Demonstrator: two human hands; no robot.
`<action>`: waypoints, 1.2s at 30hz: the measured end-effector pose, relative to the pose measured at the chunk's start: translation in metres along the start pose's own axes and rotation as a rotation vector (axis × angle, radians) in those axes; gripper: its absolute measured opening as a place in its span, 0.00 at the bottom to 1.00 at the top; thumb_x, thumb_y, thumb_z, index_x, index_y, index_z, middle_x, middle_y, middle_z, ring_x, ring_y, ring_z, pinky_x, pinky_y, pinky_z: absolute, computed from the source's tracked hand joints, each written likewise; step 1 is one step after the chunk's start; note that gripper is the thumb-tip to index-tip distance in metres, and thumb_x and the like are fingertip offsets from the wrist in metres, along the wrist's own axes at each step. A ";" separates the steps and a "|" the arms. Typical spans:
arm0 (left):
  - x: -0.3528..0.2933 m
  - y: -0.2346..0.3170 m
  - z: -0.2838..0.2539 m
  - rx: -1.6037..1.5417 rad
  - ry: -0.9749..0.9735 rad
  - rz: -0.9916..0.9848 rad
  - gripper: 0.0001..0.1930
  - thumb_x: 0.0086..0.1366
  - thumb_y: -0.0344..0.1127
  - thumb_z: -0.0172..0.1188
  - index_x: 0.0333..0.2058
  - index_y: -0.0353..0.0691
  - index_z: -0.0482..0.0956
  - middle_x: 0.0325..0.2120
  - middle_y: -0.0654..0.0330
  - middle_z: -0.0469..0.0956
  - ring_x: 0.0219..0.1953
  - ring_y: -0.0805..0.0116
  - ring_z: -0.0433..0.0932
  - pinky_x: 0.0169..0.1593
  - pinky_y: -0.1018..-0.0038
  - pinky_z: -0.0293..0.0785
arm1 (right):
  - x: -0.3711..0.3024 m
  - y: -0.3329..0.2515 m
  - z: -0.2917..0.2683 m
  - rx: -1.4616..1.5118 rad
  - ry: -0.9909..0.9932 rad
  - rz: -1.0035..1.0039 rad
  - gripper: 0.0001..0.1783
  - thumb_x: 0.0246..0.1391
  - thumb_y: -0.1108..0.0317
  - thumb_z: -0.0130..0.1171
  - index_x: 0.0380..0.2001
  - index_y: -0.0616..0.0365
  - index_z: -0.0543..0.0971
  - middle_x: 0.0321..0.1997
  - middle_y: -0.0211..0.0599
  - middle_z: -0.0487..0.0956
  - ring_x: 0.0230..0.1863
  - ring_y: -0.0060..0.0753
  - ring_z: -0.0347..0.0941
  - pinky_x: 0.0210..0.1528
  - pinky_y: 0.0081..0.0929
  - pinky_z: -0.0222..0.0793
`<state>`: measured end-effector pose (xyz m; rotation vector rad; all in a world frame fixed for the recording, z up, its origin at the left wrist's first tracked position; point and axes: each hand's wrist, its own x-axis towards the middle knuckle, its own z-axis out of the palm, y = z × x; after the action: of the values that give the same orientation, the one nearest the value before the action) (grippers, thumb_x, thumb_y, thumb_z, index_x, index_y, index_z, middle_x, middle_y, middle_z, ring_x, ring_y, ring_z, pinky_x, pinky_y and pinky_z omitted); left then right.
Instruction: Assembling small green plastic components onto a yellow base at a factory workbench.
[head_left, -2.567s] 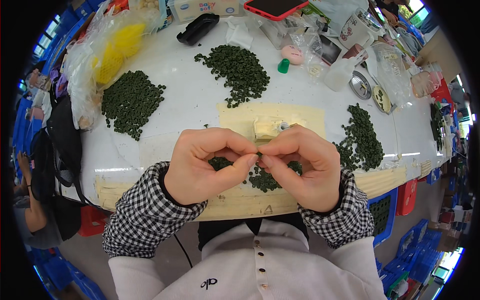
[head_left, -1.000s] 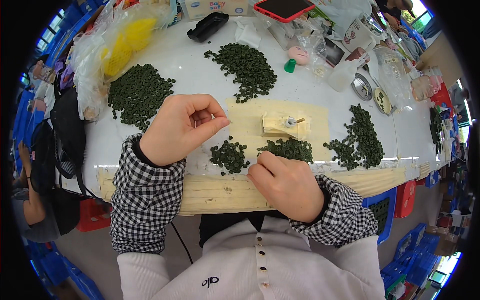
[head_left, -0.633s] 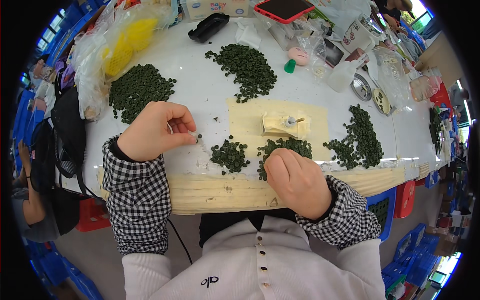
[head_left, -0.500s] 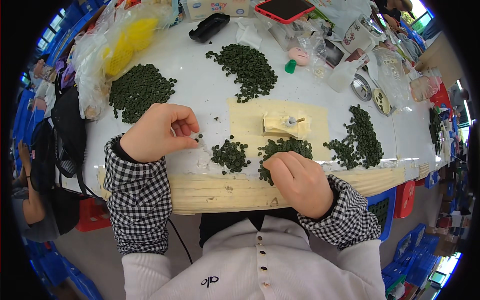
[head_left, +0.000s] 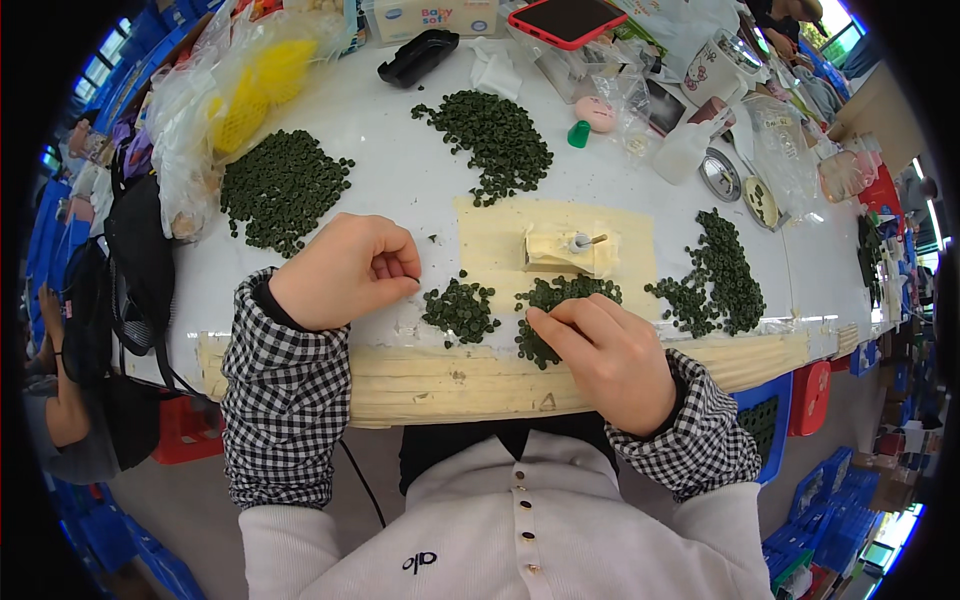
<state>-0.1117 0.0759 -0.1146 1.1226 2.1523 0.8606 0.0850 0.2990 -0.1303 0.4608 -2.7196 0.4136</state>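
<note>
My left hand [head_left: 345, 272] is closed in a pinch left of the small pile of dark green discs [head_left: 460, 312], and a dark little disc [head_left: 415, 280] shows between thumb and forefinger. My right hand [head_left: 608, 355] reaches over the near edge of another pile of the same green discs [head_left: 560, 293]. Its thumb and fingers are pressed together; whatever they may hold is hidden. Just behind that pile stands a tape-wrapped block [head_left: 560, 250] with a thin metal pin [head_left: 598, 240] sticking out of its top. Beneath the block lies a cream tape sheet [head_left: 490, 225].
Larger disc heaps lie at the back left [head_left: 285, 185], back middle [head_left: 490, 140] and right [head_left: 728, 270]. A black case [head_left: 418, 57], a red-framed tablet [head_left: 567, 18], a green cap [head_left: 579, 134] and round tins [head_left: 720, 174] stand farther back. Plastic bags [head_left: 190, 110] crowd the left.
My left hand has moved a little right, and the loose discs by its fingertips no longer show on the table. My right hand has shifted slightly, its fingers more extended.
</note>
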 end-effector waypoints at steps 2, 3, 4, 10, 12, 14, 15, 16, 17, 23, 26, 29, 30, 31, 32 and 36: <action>0.001 0.000 0.002 -0.010 -0.004 0.016 0.04 0.55 0.24 0.66 0.30 0.33 0.80 0.24 0.64 0.77 0.26 0.79 0.74 0.30 0.82 0.73 | -0.002 0.002 0.001 0.011 -0.001 0.008 0.17 0.41 0.75 0.59 0.39 0.63 0.80 0.34 0.35 0.75 0.34 0.32 0.73 0.31 0.25 0.73; 0.001 0.001 0.003 -0.015 -0.005 0.021 0.04 0.56 0.24 0.65 0.30 0.33 0.80 0.24 0.64 0.77 0.26 0.79 0.74 0.30 0.82 0.73 | -0.003 0.002 0.001 0.023 0.001 0.009 0.17 0.41 0.75 0.59 0.39 0.63 0.80 0.34 0.35 0.75 0.34 0.32 0.74 0.31 0.25 0.73; 0.001 0.001 0.004 -0.020 -0.005 0.025 0.04 0.56 0.24 0.65 0.30 0.33 0.80 0.23 0.64 0.77 0.26 0.79 0.74 0.30 0.82 0.72 | -0.004 0.003 0.001 0.035 0.002 0.011 0.17 0.41 0.75 0.59 0.39 0.63 0.80 0.34 0.35 0.75 0.34 0.32 0.74 0.31 0.26 0.74; 0.002 0.004 0.004 -0.129 -0.012 0.032 0.05 0.57 0.26 0.64 0.31 0.30 0.80 0.24 0.59 0.80 0.27 0.74 0.78 0.35 0.79 0.76 | -0.004 0.003 -0.001 0.046 0.024 0.012 0.15 0.41 0.76 0.59 0.37 0.63 0.79 0.35 0.36 0.76 0.35 0.33 0.75 0.33 0.26 0.75; 0.001 0.003 0.000 -0.171 -0.026 -0.011 0.05 0.59 0.26 0.64 0.33 0.31 0.80 0.25 0.61 0.80 0.29 0.76 0.78 0.36 0.80 0.76 | -0.005 0.003 -0.001 0.053 0.026 0.019 0.15 0.41 0.76 0.59 0.37 0.63 0.79 0.35 0.36 0.76 0.35 0.33 0.75 0.33 0.27 0.75; 0.001 0.002 -0.001 -0.182 -0.008 -0.015 0.05 0.60 0.26 0.64 0.34 0.31 0.81 0.26 0.61 0.81 0.29 0.76 0.78 0.36 0.80 0.76 | -0.006 0.003 0.000 0.060 0.026 0.027 0.14 0.41 0.76 0.59 0.37 0.63 0.79 0.35 0.36 0.76 0.35 0.33 0.75 0.34 0.27 0.75; 0.001 0.001 0.000 -0.172 0.018 0.000 0.05 0.60 0.26 0.64 0.34 0.31 0.81 0.26 0.61 0.81 0.29 0.76 0.78 0.36 0.80 0.76 | -0.007 0.003 0.000 0.064 0.029 0.030 0.14 0.41 0.76 0.59 0.36 0.63 0.79 0.35 0.36 0.76 0.35 0.34 0.75 0.33 0.27 0.75; 0.001 0.000 0.000 -0.161 0.045 0.014 0.06 0.61 0.27 0.63 0.35 0.31 0.81 0.27 0.61 0.81 0.29 0.77 0.79 0.36 0.80 0.76 | -0.007 0.004 0.000 0.069 0.033 0.032 0.14 0.41 0.76 0.59 0.36 0.63 0.79 0.35 0.36 0.76 0.35 0.34 0.75 0.33 0.27 0.75; 0.001 -0.001 -0.001 -0.196 0.046 -0.018 0.06 0.62 0.27 0.63 0.36 0.31 0.81 0.27 0.61 0.81 0.29 0.77 0.79 0.36 0.81 0.76 | -0.008 0.004 0.001 0.074 0.036 0.035 0.14 0.40 0.76 0.59 0.36 0.63 0.79 0.34 0.36 0.76 0.35 0.34 0.75 0.33 0.27 0.75; 0.000 0.008 -0.007 -0.705 -0.030 0.009 0.11 0.69 0.31 0.58 0.42 0.28 0.79 0.30 0.54 0.83 0.29 0.74 0.83 0.34 0.81 0.80 | -0.007 0.004 -0.001 0.097 0.111 0.029 0.15 0.39 0.78 0.61 0.36 0.63 0.79 0.32 0.36 0.76 0.33 0.34 0.75 0.32 0.28 0.74; 0.000 0.010 0.002 -0.921 -0.131 0.099 0.13 0.71 0.32 0.55 0.44 0.25 0.78 0.34 0.48 0.84 0.31 0.68 0.85 0.34 0.79 0.83 | -0.007 0.004 -0.002 0.099 0.134 0.030 0.16 0.38 0.79 0.61 0.37 0.64 0.80 0.32 0.36 0.76 0.32 0.34 0.74 0.31 0.28 0.74; 0.000 0.011 0.007 -1.010 -0.189 0.081 0.13 0.71 0.32 0.54 0.45 0.25 0.77 0.34 0.48 0.84 0.32 0.67 0.85 0.34 0.79 0.83 | -0.006 0.004 -0.002 0.115 0.115 0.036 0.18 0.38 0.79 0.61 0.38 0.65 0.80 0.32 0.36 0.76 0.32 0.34 0.75 0.31 0.27 0.74; 0.001 0.010 0.009 -1.015 -0.196 0.091 0.13 0.71 0.32 0.54 0.45 0.25 0.77 0.34 0.47 0.84 0.34 0.65 0.86 0.35 0.79 0.84 | -0.006 0.004 -0.002 0.120 0.116 0.030 0.18 0.37 0.80 0.61 0.38 0.65 0.81 0.32 0.36 0.76 0.32 0.34 0.75 0.32 0.27 0.75; 0.001 0.011 0.010 -1.014 -0.198 0.089 0.13 0.71 0.32 0.54 0.45 0.25 0.77 0.35 0.47 0.84 0.34 0.65 0.86 0.35 0.78 0.84 | -0.006 0.005 -0.001 0.125 0.117 0.026 0.19 0.37 0.80 0.60 0.38 0.65 0.81 0.32 0.36 0.76 0.33 0.35 0.75 0.32 0.27 0.75; 0.001 0.012 0.011 -1.014 -0.199 0.087 0.13 0.71 0.32 0.53 0.45 0.25 0.77 0.35 0.46 0.84 0.35 0.65 0.86 0.35 0.78 0.84 | -0.006 0.005 -0.001 0.131 0.118 0.021 0.19 0.37 0.81 0.60 0.39 0.65 0.81 0.33 0.37 0.76 0.33 0.35 0.75 0.32 0.27 0.75; 0.000 0.015 0.011 -1.004 -0.212 0.095 0.14 0.72 0.32 0.53 0.46 0.24 0.77 0.36 0.45 0.83 0.35 0.63 0.86 0.36 0.77 0.84 | -0.004 0.006 0.000 0.125 0.156 -0.004 0.20 0.36 0.82 0.60 0.39 0.66 0.80 0.34 0.39 0.76 0.34 0.36 0.76 0.33 0.28 0.76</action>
<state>-0.0967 0.0857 -0.1103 0.7202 1.1958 1.5281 0.0862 0.3056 -0.1326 0.4477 -2.5522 0.5953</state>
